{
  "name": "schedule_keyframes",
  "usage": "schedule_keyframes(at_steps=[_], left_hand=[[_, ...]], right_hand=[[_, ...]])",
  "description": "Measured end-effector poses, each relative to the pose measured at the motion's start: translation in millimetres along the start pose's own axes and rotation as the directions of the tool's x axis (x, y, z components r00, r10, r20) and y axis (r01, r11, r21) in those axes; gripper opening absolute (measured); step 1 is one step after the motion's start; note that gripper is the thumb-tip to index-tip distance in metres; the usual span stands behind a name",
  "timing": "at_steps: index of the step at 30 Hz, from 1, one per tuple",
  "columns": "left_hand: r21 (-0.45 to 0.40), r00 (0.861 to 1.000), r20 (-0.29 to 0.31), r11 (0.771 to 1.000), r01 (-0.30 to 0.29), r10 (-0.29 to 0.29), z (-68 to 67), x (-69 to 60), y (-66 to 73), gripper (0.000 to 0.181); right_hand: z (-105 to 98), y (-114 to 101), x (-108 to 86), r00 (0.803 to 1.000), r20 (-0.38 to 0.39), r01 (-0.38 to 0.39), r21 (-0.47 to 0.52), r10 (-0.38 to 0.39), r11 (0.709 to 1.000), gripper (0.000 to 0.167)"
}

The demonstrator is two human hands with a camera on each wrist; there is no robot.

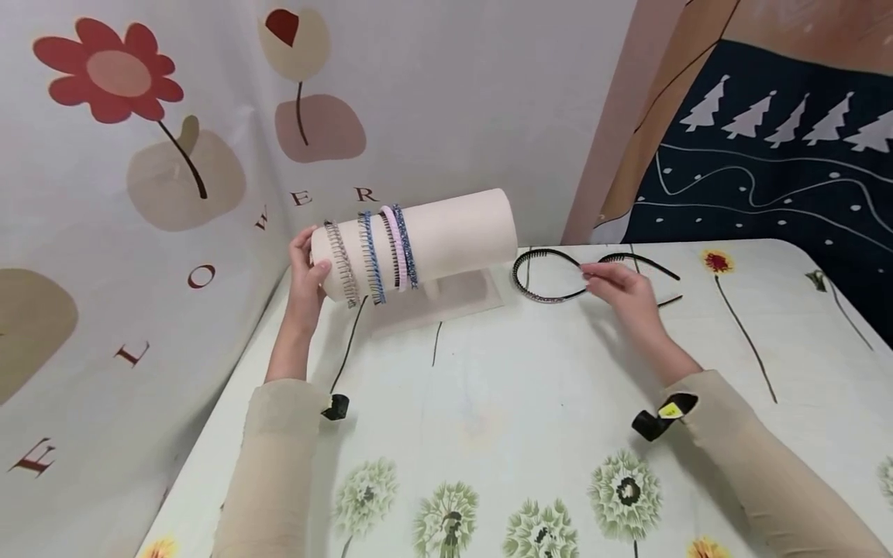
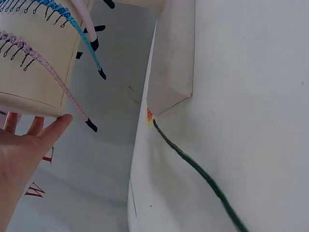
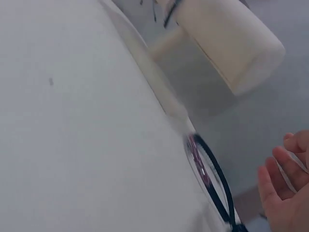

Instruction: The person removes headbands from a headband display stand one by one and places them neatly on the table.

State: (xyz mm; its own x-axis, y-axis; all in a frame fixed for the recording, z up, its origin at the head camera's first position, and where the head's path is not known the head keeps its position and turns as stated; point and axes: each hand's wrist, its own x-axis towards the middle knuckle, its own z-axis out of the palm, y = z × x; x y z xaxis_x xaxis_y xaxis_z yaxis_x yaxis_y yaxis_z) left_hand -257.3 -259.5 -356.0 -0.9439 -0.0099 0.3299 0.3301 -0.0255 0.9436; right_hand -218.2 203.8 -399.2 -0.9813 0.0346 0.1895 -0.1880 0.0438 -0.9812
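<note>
Steadying roll [image 1: 463,232], left of frame centre: left hand [image 1: 305,283] curled round its left end, thumb in front. Colored headbands [image 1: 372,257] ringed roll's left half. Right of centre, right hand [image 1: 628,298] loose-fingered at two dark headbands [image 1: 547,300] on table [image 1: 502,372], nothing visibly gripped; touch uncertain. Seemed best: keep roll braced, pinch one dark band near its end, lift without tangling teeth.

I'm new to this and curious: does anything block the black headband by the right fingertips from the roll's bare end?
Nothing visible does: open space separates the black headband from the bare end of the cream roll. The left hand is at the opposite end; the flat base lies below the roll.
</note>
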Motion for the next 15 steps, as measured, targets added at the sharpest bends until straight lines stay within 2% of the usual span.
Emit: schedule_keyframes(at_steps=[4, 8, 15], left_hand=[[0.005, 1.000, 0.003, 1.000, 0.013, -0.013, 0.1, -0.9, -2.6, 0.058], [0.029, 1.000, -0.011, 0.999, 0.015, -0.014, -0.9, -0.5, -3.4, 0.058], [-0.025, 0.997, -0.062, 0.999, -0.039, 0.037, 1.6, 2.0, -8.4, 0.056]], right_hand=[[31.1, -2.1, -0.9, 0.994, 0.107, 0.004, -0.072, 0.004, 0.997, 0.033], [59.8, -4.9, -0.5, 0.985, 0.171, -0.002, -0.094, 0.018, 0.996, 0.033], [100.5, -10.1, -1.9, 0.958, 0.281, -0.033, -0.086, 0.056, 0.996, 0.032]])
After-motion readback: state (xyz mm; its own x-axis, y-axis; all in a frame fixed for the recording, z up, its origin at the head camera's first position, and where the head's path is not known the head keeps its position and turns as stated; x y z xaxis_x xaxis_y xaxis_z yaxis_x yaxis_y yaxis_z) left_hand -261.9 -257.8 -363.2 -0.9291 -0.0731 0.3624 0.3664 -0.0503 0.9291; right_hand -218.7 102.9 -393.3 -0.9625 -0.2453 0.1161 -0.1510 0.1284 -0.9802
